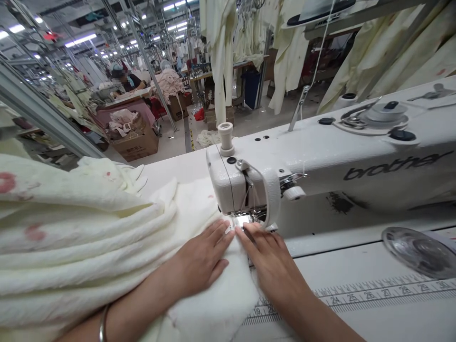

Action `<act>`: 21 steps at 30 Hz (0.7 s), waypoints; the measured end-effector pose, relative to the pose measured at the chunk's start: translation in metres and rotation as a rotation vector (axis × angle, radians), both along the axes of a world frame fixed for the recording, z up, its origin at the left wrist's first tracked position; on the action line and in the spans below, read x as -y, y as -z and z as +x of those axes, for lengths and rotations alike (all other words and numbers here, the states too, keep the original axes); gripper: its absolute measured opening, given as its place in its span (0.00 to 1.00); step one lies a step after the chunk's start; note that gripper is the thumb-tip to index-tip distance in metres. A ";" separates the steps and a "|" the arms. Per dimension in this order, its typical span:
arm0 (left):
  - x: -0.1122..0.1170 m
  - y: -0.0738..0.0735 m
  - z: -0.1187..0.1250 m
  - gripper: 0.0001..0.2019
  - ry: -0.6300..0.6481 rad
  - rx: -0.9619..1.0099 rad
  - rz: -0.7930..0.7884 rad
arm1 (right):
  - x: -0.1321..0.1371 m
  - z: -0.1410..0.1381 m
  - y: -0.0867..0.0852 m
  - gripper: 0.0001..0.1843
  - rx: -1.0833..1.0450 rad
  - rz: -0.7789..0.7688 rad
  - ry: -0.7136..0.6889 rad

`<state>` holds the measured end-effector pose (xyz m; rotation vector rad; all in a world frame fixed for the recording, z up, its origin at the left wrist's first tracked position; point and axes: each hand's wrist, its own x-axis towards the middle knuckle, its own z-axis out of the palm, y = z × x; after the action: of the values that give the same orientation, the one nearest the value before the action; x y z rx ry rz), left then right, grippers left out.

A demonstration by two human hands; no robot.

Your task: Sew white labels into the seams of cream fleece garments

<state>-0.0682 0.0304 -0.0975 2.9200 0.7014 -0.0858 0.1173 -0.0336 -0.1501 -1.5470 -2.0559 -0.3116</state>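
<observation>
Cream fleecy fabric [107, 247] with pinkish prints lies bunched over the left of the table and runs under the head of a white sewing machine [242, 175]. My left hand [201, 256] rests flat on this fabric, fingers stretched toward the lit needle area. On the other side of the needle, my right hand [270, 256] lies at the fabric's right edge, fingers extended and fingertips close to the presser foot. The two index fingertips almost meet there. Below the machine head, the needle and seam are too small to make out.
A printed ruler scale [377, 297] runs along the table's front. A clear round dish [422, 251] sits at right. Beyond the table stand a cardboard box [137, 142] filled with cloth, hanging cream garments [221, 57] and a seated co-worker [131, 80].
</observation>
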 end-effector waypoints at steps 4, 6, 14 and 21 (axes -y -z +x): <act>-0.002 -0.001 0.001 0.25 0.007 0.021 -0.014 | -0.001 0.000 0.002 0.27 -0.013 -0.030 -0.002; -0.003 -0.001 0.001 0.25 0.012 0.017 -0.015 | 0.000 0.000 0.003 0.29 -0.017 -0.046 0.000; -0.007 -0.004 0.002 0.24 0.021 -0.011 0.000 | 0.003 0.003 0.004 0.32 0.006 -0.067 0.010; -0.019 -0.003 0.005 0.23 -0.029 -0.019 -0.021 | 0.000 0.003 0.003 0.29 0.049 -0.030 0.057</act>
<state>-0.0636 0.0499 -0.0946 2.8918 0.7413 -0.1173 0.1199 -0.0336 -0.1531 -1.6327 -2.0657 -0.3448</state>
